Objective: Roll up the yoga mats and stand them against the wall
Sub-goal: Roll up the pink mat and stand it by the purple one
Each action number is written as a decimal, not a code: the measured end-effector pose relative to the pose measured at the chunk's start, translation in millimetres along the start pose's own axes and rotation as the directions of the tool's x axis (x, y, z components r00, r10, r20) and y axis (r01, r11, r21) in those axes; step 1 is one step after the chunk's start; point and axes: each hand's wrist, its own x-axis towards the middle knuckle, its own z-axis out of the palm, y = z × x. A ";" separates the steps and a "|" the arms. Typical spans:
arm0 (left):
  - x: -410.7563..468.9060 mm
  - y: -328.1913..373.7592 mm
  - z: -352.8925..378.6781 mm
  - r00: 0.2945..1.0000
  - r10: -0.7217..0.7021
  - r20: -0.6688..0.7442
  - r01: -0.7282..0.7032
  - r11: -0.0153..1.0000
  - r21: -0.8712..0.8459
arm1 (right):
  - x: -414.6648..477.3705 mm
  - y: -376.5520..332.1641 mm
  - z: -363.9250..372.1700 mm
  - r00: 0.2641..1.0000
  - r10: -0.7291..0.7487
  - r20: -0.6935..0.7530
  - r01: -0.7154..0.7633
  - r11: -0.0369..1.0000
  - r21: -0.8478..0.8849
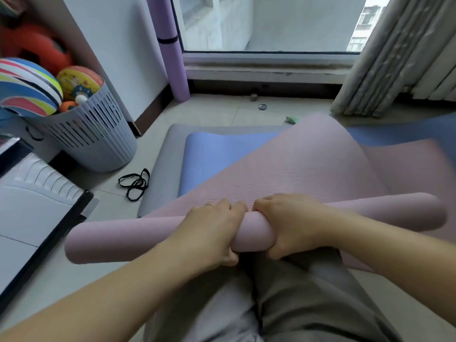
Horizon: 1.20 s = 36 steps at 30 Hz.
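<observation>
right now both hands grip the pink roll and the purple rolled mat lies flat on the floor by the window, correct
No: the head view shows the purple rolled mat standing upright against the wall, not flat. The left hand and right hand do grip the pink roll.

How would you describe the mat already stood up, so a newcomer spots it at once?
Find the big window at the far side. At its left edge, beside the white wall, the purple rolled mat stands upright. It alone is on end and bound by a black band; the pink mat is half rolled, the blue mat and grey mat lie unrolled.
</observation>
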 end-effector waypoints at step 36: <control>0.0 -17.0 -21.0 0.979 0.097 0.178 -0.043 0.957 -0.286 | -11.8 -14.8 -7.8 0.996 -0.046 -0.073 0.042 0.998 -0.055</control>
